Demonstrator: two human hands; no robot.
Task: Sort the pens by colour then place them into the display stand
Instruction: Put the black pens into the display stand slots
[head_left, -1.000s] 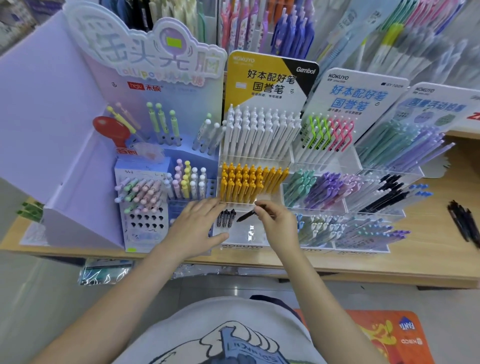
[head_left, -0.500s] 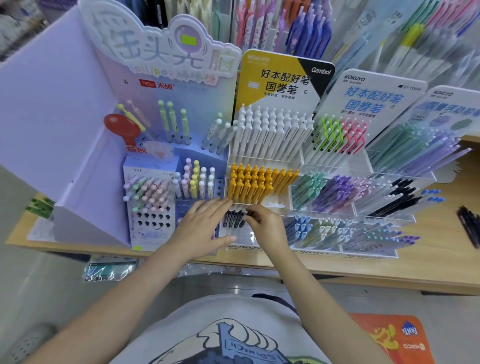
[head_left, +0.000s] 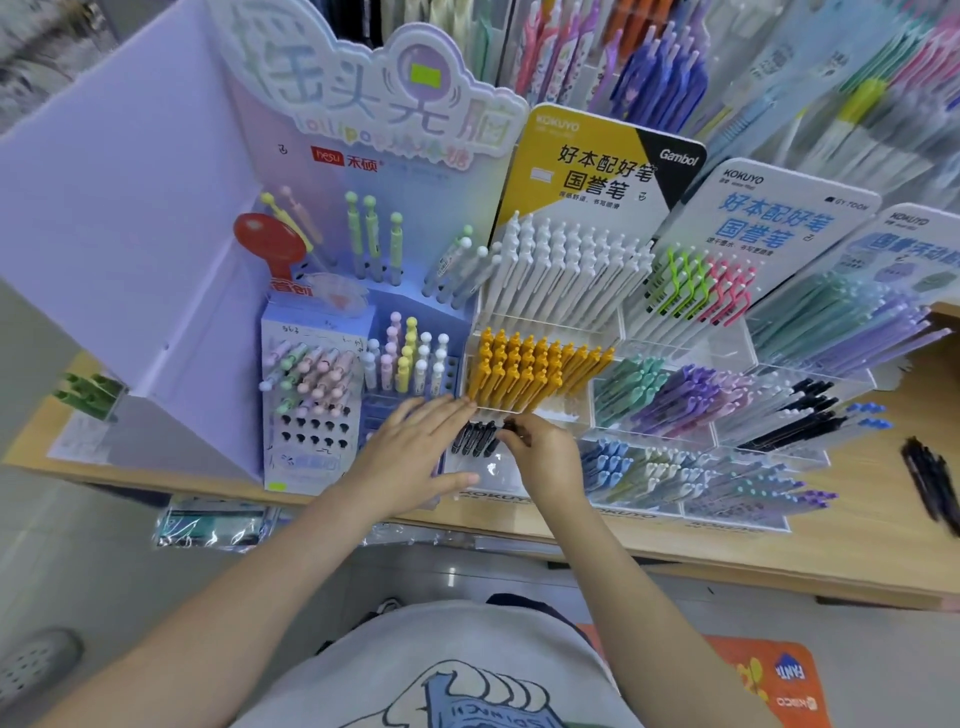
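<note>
The right hand (head_left: 545, 457) pinches a black pen (head_left: 511, 427), which a second ago hung slanted above the front compartment (head_left: 491, 475) of the clear Kokuyo display stand (head_left: 675, 512) and now stands seated beside the few black pens (head_left: 474, 438) already there; this pen looks all but placed. The left hand (head_left: 415, 457) lies flat, fingers straight, steadying the stand's left edge. Behind sit orange pens (head_left: 524, 371), then white ones (head_left: 561, 270). More loose black pens (head_left: 930, 480) wait on the table (head_left: 857, 540) at the right
</note>
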